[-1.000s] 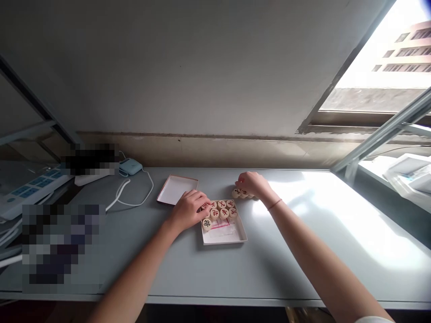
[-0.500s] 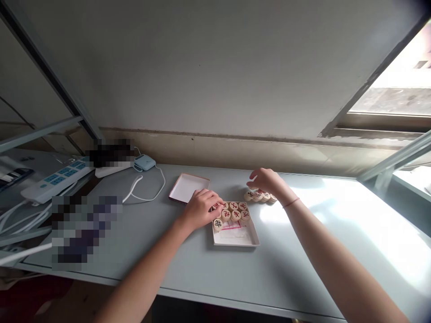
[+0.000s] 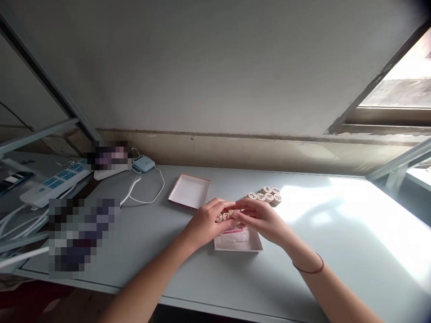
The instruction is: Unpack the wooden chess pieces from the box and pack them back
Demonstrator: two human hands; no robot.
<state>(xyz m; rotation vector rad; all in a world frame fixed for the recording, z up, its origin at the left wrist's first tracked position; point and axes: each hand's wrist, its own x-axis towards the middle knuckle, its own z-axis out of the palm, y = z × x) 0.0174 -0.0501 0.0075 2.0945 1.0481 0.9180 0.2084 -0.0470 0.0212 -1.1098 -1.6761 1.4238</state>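
A shallow white box (image 3: 238,246) sits on the grey desk with round wooden pieces (image 3: 226,216) marked with red characters in its far part and a clear plastic bag in its near part. Over the box's left side lies my left hand (image 3: 209,222), thumb and fingers spread around the pieces. My right hand (image 3: 261,219) meets it above the box, its thumb and fingers closed on a wooden piece (image 3: 233,212). Behind the right hand, stacked wooden pieces (image 3: 269,196) with dark characters stand on the desk.
The box's lid (image 3: 189,192) lies open side up behind my left hand. Farther left are a light blue device (image 3: 143,163), a white cable (image 3: 134,181) and a power strip (image 3: 55,184). A wall (image 3: 215,150) runs along the desk's back edge.
My right hand has come from the stacked pieces down and left to the box. My left hand has shifted slightly right and down. The view has tilted a little.
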